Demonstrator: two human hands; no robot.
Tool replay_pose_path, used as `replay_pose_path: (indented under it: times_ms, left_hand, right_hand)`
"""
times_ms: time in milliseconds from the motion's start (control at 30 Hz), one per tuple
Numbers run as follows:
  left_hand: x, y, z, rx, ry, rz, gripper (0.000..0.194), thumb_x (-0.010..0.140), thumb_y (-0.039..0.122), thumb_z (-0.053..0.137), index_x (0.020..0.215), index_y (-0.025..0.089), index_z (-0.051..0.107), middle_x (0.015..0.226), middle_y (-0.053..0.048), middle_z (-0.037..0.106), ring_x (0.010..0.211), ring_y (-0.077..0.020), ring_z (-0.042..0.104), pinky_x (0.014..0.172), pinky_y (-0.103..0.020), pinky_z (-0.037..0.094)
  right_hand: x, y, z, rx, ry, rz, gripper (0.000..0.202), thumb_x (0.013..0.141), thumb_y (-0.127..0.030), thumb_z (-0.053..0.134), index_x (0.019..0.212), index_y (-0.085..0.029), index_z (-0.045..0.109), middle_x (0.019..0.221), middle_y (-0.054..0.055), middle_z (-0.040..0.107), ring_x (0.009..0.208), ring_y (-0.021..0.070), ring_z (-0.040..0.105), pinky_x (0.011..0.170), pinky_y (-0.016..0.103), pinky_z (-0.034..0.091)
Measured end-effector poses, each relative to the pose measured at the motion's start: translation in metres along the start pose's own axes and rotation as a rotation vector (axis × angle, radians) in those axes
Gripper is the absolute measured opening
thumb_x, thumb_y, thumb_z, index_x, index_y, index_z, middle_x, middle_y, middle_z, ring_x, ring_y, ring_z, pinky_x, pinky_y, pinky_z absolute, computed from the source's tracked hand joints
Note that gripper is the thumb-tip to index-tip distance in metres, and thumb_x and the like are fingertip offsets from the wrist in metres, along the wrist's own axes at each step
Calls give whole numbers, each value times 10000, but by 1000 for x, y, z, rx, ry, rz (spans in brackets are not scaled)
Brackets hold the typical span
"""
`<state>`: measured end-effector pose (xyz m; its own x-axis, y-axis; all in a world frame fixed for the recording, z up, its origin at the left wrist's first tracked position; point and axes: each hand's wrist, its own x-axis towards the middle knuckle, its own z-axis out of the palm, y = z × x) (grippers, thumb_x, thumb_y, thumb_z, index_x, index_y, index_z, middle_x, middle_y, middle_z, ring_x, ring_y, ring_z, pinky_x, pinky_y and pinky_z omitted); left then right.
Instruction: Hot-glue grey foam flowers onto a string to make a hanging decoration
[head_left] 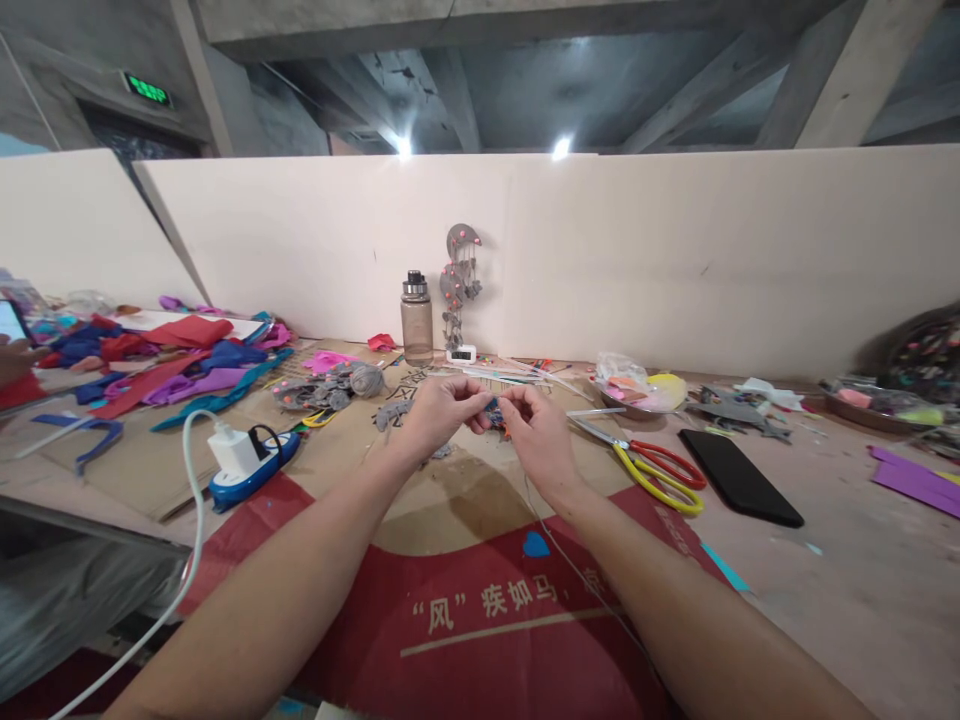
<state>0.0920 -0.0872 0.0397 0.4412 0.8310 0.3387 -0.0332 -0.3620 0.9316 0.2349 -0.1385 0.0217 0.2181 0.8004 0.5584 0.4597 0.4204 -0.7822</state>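
Hands, two, bare, both left of the scissors point(621, 446). Left hand point(448, 412): thumb and forefinger drawn together in a pinch, remaining fingers curled under. Right hand point(538, 428): thumb and forefinger likewise pinched, facing the left; its other fingers are mostly hidden from me.

Small blue piece point(492, 405), one: between the two sets of fingertips, left of the scissors, gripped from both sides as I view it. Too small and covered for me to tell its shape.

Thin cord point(551, 538), one: running from below the right hand toward the near edge, left of the scissors and nearer.

Blue heart-shaped cutout point(535, 544), one: flat on the red-and-brown printed sheet point(450, 680), left of the scissors and nearer.

Black phone point(741, 477), one: on the table point(847, 590), just right of the scissors.

Bowl point(646, 411), one, with a clear plastic bag point(621, 370): beyond the scissors.

Bottle point(417, 325), one, upright: left of the scissors and farther back.

Blue power strip point(244, 484), one, bearing a white plug point(235, 453): well left of the scissors.
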Motion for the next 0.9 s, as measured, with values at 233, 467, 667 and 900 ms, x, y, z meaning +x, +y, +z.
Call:
replay_pose_path:
  times_ms: [233, 467, 667, 900]
  left_hand:
    - [2, 0, -3, -13, -113, -50, 290, 739, 377, 724, 883, 126, 698, 625, -46, 681, 519, -120, 612, 500, -223, 503]
    - [-1, 1, -1, 99, -69, 12, 185, 755, 324, 695, 775, 140, 690, 589, -35, 674, 504, -119, 617, 536, -230, 523]
    - [6, -8, -6, 156, 99, 84, 133, 736, 285, 679, 726, 157, 645, 581, -17, 668, 521, -134, 637, 538, -231, 521]
    - [21, -21, -32, 51, 404, 140, 197, 723, 334, 689, 757, 145, 648, 599, -15, 665, 533, -130, 637, 570, -240, 530]
  right_hand:
    - [4, 3, -2, -60, 21, 36, 140, 823, -306, 514, 753, -199, 572, 673, -13, 571, 605, 137, 470, 587, 269, 337]
    - [0, 4, 0, -102, 2, -40, 131, 837, -283, 497, 759, -201, 563, 725, 8, 587, 674, 152, 504, 643, 278, 364]
    - [0, 9, 5, -78, -58, -8, 175, 846, -301, 488, 933, -191, 593, 816, 24, 633, 730, 168, 550, 707, 295, 401]
    - [-11, 3, 14, -32, -267, -53, 199, 869, -259, 447, 868, -204, 638, 840, 21, 667, 800, 165, 578, 758, 293, 416]
